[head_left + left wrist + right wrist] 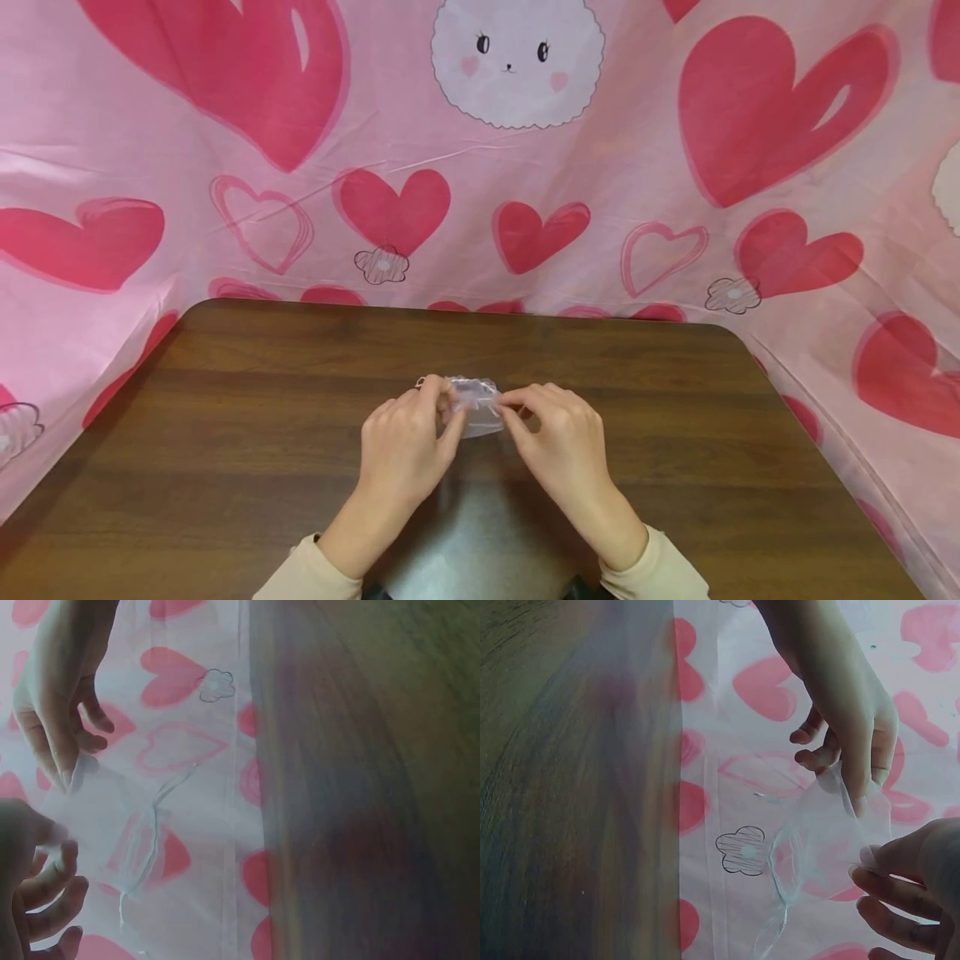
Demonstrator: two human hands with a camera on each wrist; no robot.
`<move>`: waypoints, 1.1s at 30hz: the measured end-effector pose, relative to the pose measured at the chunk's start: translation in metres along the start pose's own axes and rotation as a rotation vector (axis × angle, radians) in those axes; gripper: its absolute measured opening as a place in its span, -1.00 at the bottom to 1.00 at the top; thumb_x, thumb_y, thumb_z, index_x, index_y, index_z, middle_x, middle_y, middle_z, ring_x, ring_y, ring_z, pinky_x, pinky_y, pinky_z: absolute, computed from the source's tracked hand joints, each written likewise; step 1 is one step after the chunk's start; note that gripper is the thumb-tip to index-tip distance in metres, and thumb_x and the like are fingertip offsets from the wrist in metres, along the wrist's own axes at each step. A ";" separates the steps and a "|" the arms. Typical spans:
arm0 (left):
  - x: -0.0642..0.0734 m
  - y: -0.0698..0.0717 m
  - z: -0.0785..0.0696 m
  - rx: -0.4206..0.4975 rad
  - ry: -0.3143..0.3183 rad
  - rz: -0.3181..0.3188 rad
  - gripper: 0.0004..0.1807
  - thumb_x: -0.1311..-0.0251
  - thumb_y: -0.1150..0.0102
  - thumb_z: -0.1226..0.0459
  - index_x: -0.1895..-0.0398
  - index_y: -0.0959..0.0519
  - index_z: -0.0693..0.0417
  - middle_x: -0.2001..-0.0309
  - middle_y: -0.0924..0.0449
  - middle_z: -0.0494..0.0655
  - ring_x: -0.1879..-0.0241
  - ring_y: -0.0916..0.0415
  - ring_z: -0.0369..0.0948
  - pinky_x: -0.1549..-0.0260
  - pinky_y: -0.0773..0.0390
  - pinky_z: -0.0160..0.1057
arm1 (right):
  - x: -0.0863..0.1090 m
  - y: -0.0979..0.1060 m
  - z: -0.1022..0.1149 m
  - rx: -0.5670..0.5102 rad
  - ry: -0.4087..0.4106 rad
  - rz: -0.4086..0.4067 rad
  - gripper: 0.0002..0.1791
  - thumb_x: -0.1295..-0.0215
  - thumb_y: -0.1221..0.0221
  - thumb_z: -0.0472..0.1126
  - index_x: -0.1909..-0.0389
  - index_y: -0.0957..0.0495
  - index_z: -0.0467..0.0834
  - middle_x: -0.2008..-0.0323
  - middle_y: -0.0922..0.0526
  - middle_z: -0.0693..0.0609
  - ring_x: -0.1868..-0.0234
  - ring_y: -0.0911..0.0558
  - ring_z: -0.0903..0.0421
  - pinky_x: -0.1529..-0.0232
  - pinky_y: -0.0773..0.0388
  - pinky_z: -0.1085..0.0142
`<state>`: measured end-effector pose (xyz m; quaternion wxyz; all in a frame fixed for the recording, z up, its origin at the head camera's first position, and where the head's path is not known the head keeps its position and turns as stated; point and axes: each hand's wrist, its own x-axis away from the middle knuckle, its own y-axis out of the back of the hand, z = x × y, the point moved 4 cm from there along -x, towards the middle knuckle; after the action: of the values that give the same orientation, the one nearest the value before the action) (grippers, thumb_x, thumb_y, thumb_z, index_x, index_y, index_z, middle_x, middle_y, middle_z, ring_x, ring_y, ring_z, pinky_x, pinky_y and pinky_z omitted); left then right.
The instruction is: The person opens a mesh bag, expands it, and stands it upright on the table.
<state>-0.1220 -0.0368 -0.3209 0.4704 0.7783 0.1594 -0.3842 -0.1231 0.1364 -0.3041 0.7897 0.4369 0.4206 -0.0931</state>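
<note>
A small sheer white drawstring bag [480, 427] is held up between both hands above the brown table. My left hand [401, 429] pinches its left side between thumb and fingers. On the other side my right hand [561, 425] pinches the thin fabric with thumb and index finger. In the left wrist view the bag [101, 817] looks see-through, and a pale cord [156, 832] runs across it with loose ends. The right wrist view shows the cord [775, 874] apart from the pinching fingertips. Fingers hide parts of the bag's edges.
The dark wood-grain table [247, 450] has rounded far corners. A pink cloth [465, 150] with red hearts hangs behind it and along both sides. Light sleeves [652, 571] cover the forearms near the front edge.
</note>
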 end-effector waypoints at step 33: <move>-0.006 0.003 0.008 0.136 0.082 0.191 -0.88 -0.01 -0.49 0.15 0.38 -0.73 -0.28 0.57 -0.35 -0.50 0.64 -0.16 -0.45 0.70 -0.20 -0.38 | -0.001 -0.002 -0.003 -0.083 0.054 0.076 -0.78 0.07 -0.54 -0.32 0.39 -0.75 -0.02 0.50 -0.68 0.21 0.53 -0.55 0.25 0.52 -0.44 0.35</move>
<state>-0.1276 -0.0444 -0.3163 0.4439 0.8351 0.0773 -0.3155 -0.1272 0.1373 -0.3056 0.7984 0.4217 0.4285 -0.0339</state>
